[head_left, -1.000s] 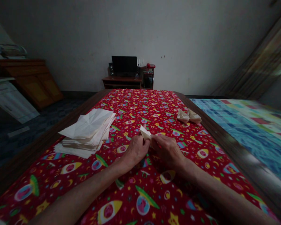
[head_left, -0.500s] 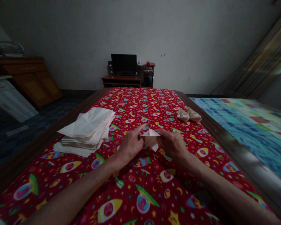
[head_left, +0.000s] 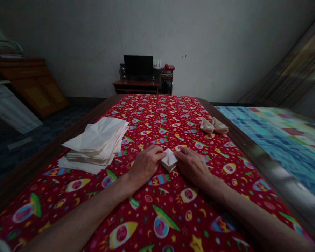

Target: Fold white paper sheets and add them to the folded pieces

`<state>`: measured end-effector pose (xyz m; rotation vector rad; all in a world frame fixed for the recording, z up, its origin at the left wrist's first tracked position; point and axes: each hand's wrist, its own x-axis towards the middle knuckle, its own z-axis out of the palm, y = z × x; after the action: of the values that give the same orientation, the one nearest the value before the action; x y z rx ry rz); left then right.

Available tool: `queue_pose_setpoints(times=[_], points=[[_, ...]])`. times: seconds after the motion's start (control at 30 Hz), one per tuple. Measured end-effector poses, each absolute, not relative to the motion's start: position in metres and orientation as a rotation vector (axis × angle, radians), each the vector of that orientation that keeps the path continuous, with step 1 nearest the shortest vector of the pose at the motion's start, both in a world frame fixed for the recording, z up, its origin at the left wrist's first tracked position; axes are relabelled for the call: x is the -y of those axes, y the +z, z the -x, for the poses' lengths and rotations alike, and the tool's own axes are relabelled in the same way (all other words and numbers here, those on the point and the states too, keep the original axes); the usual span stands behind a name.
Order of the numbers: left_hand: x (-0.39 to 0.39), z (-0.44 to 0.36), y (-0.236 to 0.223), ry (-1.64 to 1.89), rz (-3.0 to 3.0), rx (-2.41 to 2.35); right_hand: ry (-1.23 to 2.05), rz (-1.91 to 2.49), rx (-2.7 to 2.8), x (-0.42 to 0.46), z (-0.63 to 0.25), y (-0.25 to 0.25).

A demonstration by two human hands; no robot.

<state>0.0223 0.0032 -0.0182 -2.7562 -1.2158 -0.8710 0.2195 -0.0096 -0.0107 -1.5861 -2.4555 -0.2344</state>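
Between my two hands lies a small piece of folded paper (head_left: pixel 169 159), pale and roughly diamond-shaped, low over the red patterned cloth (head_left: pixel 160 120). My left hand (head_left: pixel 148 161) pinches its left corner between thumb and curled fingers. On the opposite side, my right hand (head_left: pixel 191 161) grips the right corner the same way. A stack of creased paper sheets (head_left: pixel 97 140) lies to the left of my left hand. Beyond my right hand, near the right edge of the cloth, sit folded paper pieces (head_left: pixel 214 126) with raised points.
The cloth covers a table with a dark wooden edge (head_left: pixel 241 140). To the right is a bed with a blue checked cover (head_left: pixel 267 140). A monitor (head_left: pixel 138 66) stands on a small desk by the far wall; a wooden cabinet (head_left: pixel 34 87) is at left.
The folded paper has gone from tilted with a spread flap to a flatter diamond. My fingers have shifted to its two side corners, and the view has tipped slightly downward.
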Motion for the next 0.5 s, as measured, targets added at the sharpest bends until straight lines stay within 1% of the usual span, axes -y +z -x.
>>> queue_pose_setpoints(times=[0.17, 0.3, 0.5], points=[[-0.0004, -0.0193, -0.0178, -0.704, 2.776, 1.133, -0.338, 1.537, 2.549, 0.0139, -0.2215, -0.0059], [0.0026, -0.0175, -0.0155, -0.728, 2.812, 1.039, -0.382, 1.415, 2.646, 0.0159, -0.2235, -0.0039], [0.0028, -0.0151, -0.0163, -0.717, 2.796, 0.813, -0.390, 1.357, 2.697, 0.0169, -0.2248, -0.0025]])
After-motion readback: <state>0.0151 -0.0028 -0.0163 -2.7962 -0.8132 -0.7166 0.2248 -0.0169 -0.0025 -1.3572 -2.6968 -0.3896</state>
